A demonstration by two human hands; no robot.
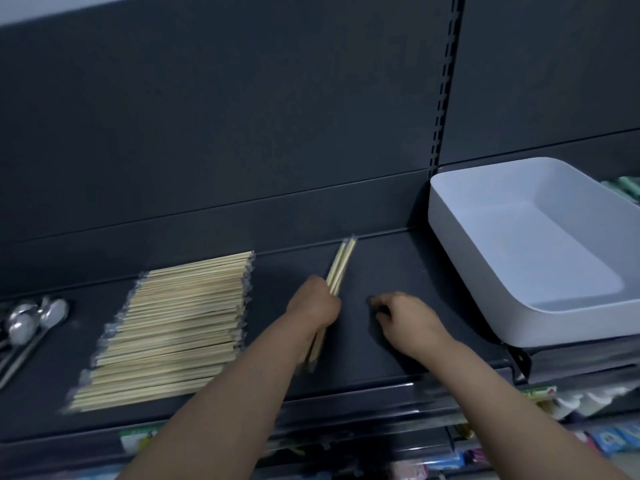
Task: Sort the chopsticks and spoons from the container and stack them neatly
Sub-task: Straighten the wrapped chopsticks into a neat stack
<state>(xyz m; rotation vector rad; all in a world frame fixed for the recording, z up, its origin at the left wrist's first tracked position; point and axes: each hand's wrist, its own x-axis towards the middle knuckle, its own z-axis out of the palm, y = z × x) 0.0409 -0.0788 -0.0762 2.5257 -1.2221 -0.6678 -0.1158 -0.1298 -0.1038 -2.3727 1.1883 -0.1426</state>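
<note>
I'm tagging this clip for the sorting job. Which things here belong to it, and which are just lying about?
Part of the job: chopstick stack; held chopsticks in the left hand; spoons at far left; white container, which looks empty.
Just lying about: packaged goods on the lower shelves; green items behind the container.

A dark grey metal back panel (225,116) fills most of the frame, dimly lit. A slotted upright (445,81) runs down the upper right. The matching dark shelf (381,265) crosses the middle. Colourful packaged goods (606,441) line lower shelves along the bottom edge.
</note>
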